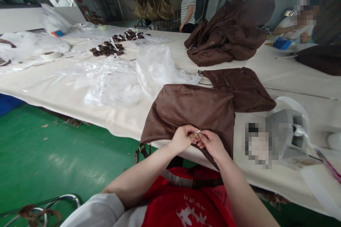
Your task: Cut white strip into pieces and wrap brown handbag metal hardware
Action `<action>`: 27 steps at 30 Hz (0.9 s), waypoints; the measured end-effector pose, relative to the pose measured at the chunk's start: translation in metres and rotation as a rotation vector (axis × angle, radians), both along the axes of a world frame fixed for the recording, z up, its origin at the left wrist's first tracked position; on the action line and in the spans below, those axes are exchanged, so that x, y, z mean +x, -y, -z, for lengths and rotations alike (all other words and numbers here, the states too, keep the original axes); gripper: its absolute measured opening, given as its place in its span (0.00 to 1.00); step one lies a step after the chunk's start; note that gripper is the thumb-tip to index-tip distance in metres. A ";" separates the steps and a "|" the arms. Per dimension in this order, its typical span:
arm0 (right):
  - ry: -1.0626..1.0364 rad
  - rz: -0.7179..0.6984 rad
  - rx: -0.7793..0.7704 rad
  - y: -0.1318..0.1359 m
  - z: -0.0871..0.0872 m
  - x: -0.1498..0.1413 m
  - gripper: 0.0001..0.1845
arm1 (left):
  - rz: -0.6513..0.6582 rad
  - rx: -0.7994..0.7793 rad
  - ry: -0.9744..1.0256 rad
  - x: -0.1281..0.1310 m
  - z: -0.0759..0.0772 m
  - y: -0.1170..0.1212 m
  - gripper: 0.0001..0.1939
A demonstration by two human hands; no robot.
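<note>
A brown leather-look handbag (pixel 191 104) lies on the table's front edge, its strap hanging over toward me. Above its near side, my left hand (pixel 185 137) and my right hand (pixel 211 143) meet fingertip to fingertip. Between them they pinch a small white strip (pixel 197 132), too small to make out further. Both hands have their fingers closed. Just behind this bag, a second brown bag (pixel 242 88) lies flat with a zipper showing.
Clear plastic bags (pixel 119 81) spread over the table to the left. A heap of brown bags (pixel 226 35) stands at the back. To the right sits a grey tape dispenser (pixel 289 134). One person (pixel 188 3) stands beyond the table; another person (pixel 298 28) is at the far right.
</note>
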State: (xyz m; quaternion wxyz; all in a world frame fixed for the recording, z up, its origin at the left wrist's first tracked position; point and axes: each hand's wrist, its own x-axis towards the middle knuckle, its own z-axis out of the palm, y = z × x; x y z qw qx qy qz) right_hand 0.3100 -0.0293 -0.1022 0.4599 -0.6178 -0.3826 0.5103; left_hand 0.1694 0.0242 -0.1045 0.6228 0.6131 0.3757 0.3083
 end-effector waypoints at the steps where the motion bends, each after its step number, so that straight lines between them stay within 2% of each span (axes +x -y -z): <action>1: 0.006 0.006 0.009 0.000 0.001 -0.001 0.14 | -0.017 -0.001 0.011 0.001 -0.001 0.003 0.09; 4: 0.027 0.028 0.021 -0.001 0.002 -0.004 0.14 | -0.068 0.033 0.038 0.000 -0.004 0.013 0.09; 10: 0.084 0.118 0.025 -0.002 0.003 -0.006 0.10 | -0.114 0.301 -0.102 -0.004 -0.011 0.020 0.10; 12: 0.062 0.126 0.031 -0.003 0.002 -0.006 0.09 | -0.118 0.273 -0.090 -0.003 -0.009 0.019 0.09; 16: -0.072 0.087 0.010 0.002 -0.003 -0.003 0.11 | -0.133 0.106 0.009 0.001 -0.001 0.014 0.07; 18: -0.157 0.098 0.008 0.005 -0.006 -0.003 0.14 | -0.141 0.103 0.011 0.001 -0.001 0.013 0.07; 24: -0.455 0.146 0.043 0.010 -0.011 -0.016 0.16 | -0.155 0.458 -0.163 -0.004 -0.018 0.025 0.09; 27: -0.577 0.161 0.049 0.010 -0.010 -0.023 0.17 | -0.188 0.513 -0.177 -0.007 -0.020 0.031 0.11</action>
